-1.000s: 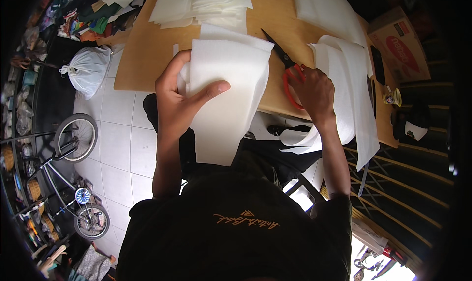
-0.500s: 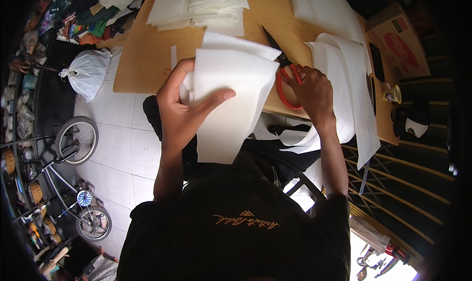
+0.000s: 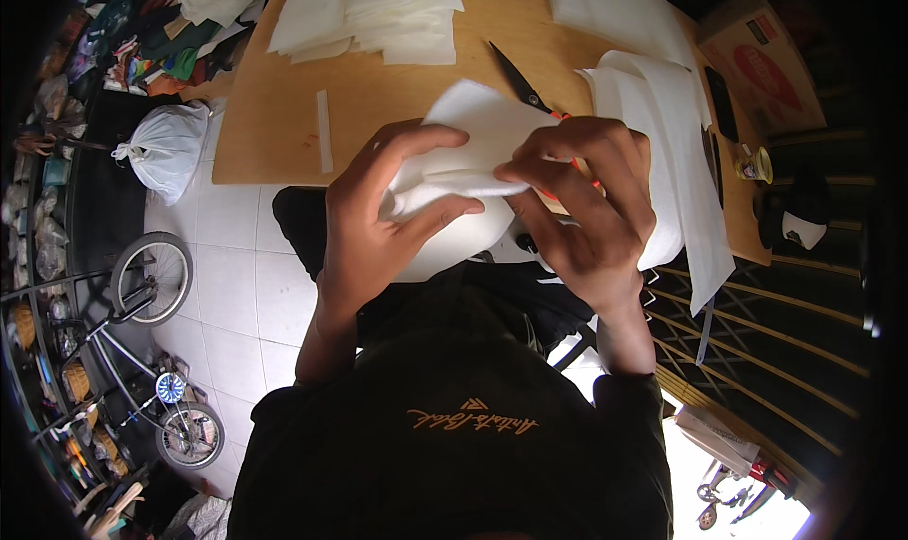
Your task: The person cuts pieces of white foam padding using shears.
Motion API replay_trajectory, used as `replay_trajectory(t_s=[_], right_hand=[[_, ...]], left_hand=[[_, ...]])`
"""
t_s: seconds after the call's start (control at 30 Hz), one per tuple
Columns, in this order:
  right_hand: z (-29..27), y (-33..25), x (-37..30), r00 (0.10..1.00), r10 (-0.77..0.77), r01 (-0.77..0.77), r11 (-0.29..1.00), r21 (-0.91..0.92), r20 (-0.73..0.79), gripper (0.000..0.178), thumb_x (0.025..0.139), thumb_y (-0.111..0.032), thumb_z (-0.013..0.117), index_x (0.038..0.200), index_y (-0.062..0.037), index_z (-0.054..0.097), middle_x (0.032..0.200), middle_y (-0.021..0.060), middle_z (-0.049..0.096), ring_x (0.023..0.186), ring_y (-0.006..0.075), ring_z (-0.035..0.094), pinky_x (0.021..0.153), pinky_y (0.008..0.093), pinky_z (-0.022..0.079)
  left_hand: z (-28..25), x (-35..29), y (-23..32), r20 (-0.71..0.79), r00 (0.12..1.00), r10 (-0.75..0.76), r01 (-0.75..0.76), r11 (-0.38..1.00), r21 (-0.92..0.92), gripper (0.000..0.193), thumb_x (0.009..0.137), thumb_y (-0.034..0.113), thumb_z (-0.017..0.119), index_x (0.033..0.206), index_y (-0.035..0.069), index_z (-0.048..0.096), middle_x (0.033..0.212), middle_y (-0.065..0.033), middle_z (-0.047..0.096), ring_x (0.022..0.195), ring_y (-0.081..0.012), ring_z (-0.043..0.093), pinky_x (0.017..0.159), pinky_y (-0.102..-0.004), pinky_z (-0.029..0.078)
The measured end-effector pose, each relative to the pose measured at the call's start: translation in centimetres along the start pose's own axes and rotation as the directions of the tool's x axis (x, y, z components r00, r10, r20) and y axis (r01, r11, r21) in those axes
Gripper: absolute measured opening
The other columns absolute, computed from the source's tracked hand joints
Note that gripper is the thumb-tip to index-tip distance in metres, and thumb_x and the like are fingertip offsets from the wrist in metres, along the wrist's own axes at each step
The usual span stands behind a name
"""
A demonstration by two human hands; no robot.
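Note:
Above the table's front edge I hold a soft white sheet [image 3: 487,114], which looks like felt or foam, bent so that its edges and layers face me. My left hand [image 3: 364,228] curls around its left side, thumb in front and fingers behind. The fingertips of my right hand [image 3: 601,209] pinch the sheet's right edge. Behind that hand lies a pair of scissors [image 3: 514,75] with black blades pointing away to the left; its orange-red handles are mostly hidden by my fingers.
Stacked white pieces [image 3: 378,15] lie at the far side of the wooden table [image 3: 260,124], near a narrow white strip [image 3: 324,131]. More white sheeting [image 3: 653,114] hangs over the right edge. A cardboard box [image 3: 761,62] and a small cup [image 3: 754,164] are at right; a bicycle [image 3: 151,277] and white bag [image 3: 168,148] at left.
My right hand has left the scissors on the table and moved left onto the white sheet. The sheet, flat and upright before, is now bent between both hands.

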State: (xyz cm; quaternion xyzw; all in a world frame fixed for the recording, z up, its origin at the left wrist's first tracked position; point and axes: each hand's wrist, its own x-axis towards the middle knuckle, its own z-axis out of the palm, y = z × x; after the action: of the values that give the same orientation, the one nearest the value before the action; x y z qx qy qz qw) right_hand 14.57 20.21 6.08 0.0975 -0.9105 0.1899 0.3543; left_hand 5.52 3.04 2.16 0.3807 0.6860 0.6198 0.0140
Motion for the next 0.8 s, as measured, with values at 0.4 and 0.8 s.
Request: replay_trajectory(t_s=[0.4,0.8], right_hand=[[-1.2,-0.4,-2.9,0.992,0.086,-0.078,0.993,0.088,-0.09,0.02,0.062,-0.003,0.075,0.08,-0.0076,0.066,0.078,0.0022,0.064,0.075,0.0196,0.062,0.081,0.0351,0.04],[-11.7,0.1,-10.2,0.956,0.011,-0.273,0.384,0.882,0.292,0.025,0.068,0.006,0.073,0.089,-0.0056,0.074,0.078,0.0094,0.066,0.066,0.0182,0.067,0.061,0.0267,0.057]], left_hand=[[0.3,0.3,-1.7,0.091,0.947,-0.308,0.321,0.895,-0.31,0.029,0.086,0.008,0.067,0.113,0.001,0.059,0.108,-0.0046,0.063,0.096,-0.0114,0.058,0.083,-0.0248,0.046],[3.1,24.3,-8.8,0.01,1.0,-0.025,0.026,0.845,-0.535,0.031,0.085,0.003,0.063,0.116,0.003,0.06,0.097,-0.0058,0.064,0.085,-0.0121,0.06,0.072,-0.0237,0.049]])
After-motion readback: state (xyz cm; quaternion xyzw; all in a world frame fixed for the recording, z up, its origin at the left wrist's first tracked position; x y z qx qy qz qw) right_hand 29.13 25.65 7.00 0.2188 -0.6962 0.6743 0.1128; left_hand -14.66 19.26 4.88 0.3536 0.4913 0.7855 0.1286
